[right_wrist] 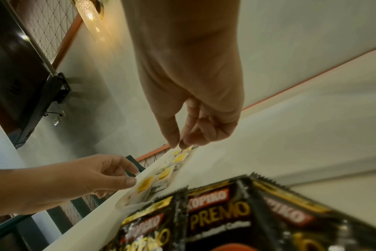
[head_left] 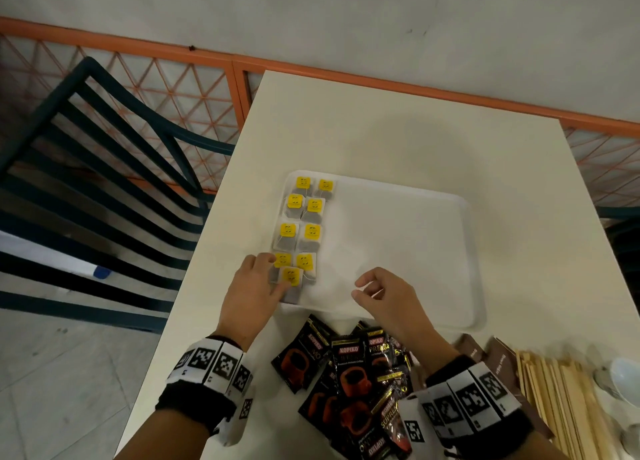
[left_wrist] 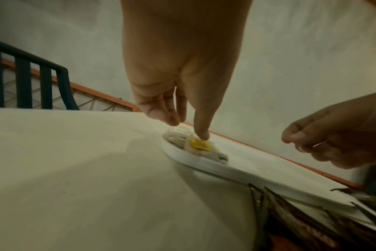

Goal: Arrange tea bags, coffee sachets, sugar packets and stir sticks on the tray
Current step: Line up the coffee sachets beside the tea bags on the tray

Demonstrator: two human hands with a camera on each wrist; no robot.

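Left fingers — on tea bag

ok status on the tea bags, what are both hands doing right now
Left hand presses nearest tea bag onto tray. Right hand empty, hovering over tray. Coffee sachets and stir sticks still off tray.

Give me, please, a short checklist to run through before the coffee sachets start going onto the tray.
1. Tea bags in two columns at the tray's left edge: ok.
2. Nearest tea bag square in its row: not ok; it lies askew, overlapping the pair above.
3. Left hand clear of the tea bags: not ok; a fingertip presses that bag's yellow tag.
4. Right hand free to pick up: ok; it holds nothing.
5. Bare space on the tray for sachets: ok.
6. Coffee sachets near at hand: ok; piled on the table by the tray's near rim.
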